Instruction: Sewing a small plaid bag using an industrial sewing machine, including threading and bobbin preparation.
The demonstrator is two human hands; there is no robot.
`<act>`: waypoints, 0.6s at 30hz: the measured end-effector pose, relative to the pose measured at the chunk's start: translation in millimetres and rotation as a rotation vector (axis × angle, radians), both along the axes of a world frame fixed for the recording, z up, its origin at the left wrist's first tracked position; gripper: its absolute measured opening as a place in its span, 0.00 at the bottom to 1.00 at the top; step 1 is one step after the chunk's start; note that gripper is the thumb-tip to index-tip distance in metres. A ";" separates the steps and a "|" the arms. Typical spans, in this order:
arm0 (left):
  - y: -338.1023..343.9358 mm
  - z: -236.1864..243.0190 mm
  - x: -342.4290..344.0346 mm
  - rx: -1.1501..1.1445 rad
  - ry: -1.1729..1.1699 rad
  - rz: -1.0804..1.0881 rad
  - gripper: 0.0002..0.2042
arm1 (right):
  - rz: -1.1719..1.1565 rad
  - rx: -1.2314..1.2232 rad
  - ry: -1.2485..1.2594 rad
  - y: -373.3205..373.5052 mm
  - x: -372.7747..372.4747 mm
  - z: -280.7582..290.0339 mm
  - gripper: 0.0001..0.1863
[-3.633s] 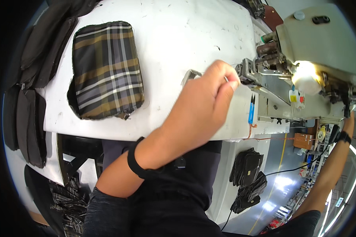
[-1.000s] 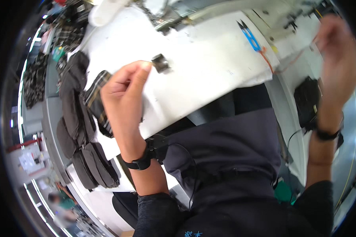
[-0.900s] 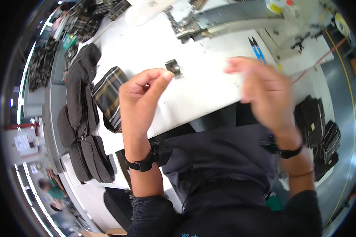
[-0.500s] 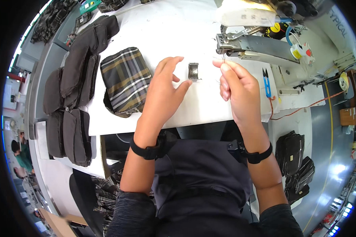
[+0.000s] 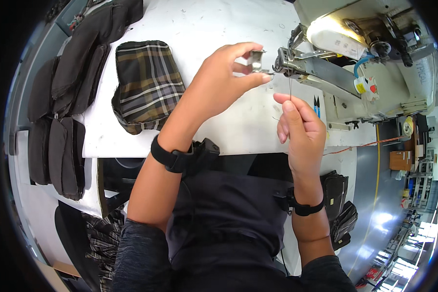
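Left hand had the small curved metal piece gripped between thumb and forefinger, above the white tabletop, just left of the tip of the sewing machine's narrow arm. My fingers covered part of it; couldn't tell whether it touched the arm. Right hand had thin thread pinched between thumb and forefinger, strands running up to the arm's tip; their upper ends were hard to make out. Other right fingers curled, partly hidden. Blue snips half blocked by that hand. Machine head cut off top right, lamp glare washing out detail. Plaid pouch lay left of my left hand, lower edge partly behind my forearm.
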State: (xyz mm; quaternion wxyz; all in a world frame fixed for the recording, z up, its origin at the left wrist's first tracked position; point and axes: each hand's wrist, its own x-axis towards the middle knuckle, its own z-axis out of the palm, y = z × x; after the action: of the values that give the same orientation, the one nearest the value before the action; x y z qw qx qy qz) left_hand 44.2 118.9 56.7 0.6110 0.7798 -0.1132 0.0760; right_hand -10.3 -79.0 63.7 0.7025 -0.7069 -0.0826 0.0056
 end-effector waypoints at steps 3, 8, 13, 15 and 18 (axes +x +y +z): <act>-7.0 4.1 6.8 -0.105 0.033 -0.012 0.26 | -0.016 0.002 0.023 -3.5 -2.0 -0.3 0.15; -11.7 -3.7 16.8 -0.145 0.027 -0.053 0.28 | -0.003 0.011 0.042 -0.6 -3.4 -1.7 0.15; -12.4 -4.7 17.5 -0.204 0.037 -0.090 0.28 | 0.012 0.012 0.037 -2.2 -2.3 -3.2 0.15; -11.1 -6.5 18.1 -0.241 0.052 -0.127 0.28 | 0.010 0.014 0.037 -3.1 -1.8 -3.4 0.15; -10.8 -6.0 16.3 -0.286 0.056 -0.090 0.29 | 0.010 0.013 0.028 -6.1 -1.8 -3.6 0.15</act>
State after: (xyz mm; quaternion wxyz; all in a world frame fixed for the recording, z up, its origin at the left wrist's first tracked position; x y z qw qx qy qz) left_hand 60.5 108.1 50.7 0.7216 0.6808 -0.1190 0.0418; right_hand -12.0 -85.1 60.1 0.7082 -0.7017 -0.0762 0.0186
